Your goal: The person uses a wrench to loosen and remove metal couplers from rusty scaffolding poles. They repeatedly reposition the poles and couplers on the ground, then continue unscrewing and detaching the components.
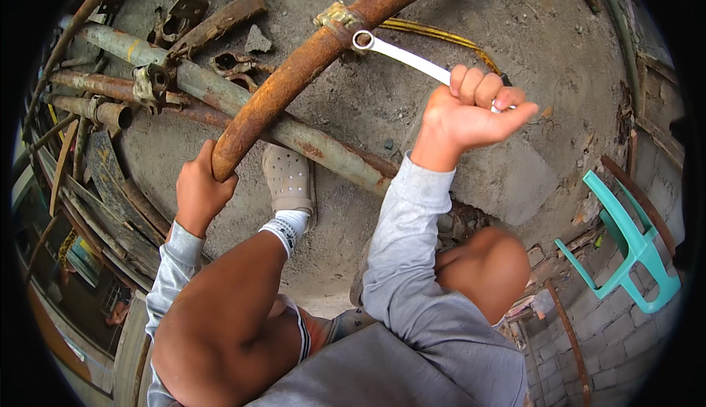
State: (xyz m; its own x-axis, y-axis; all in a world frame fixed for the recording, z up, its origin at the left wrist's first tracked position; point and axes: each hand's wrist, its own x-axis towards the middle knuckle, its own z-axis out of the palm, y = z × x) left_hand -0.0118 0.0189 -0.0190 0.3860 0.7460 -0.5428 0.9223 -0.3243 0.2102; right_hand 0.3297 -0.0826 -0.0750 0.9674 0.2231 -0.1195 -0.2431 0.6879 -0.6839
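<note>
A long rusty pipe (283,80) slants from near my left knee up to the far right, lying across a grey pipe (220,89). My left hand (200,195) is closed round its near end. A scaffold clamp (340,21) with a bolt sits on the rusty pipe. The ring end of a silvery wrench (412,61) is over the clamp's bolt. My right hand (474,109) has its fingers curled round the wrench's other end, with the thumb pointing out to the right.
More pipes, loose clamps (151,83) and a rusty angled metal piece (219,23) crowd the left. A black-and-yellow strap (441,33) lies beyond the wrench. At the right, a green plastic chair (636,256) lies by a block wall (618,341). My shoe (288,179) stands beside the grey pipe.
</note>
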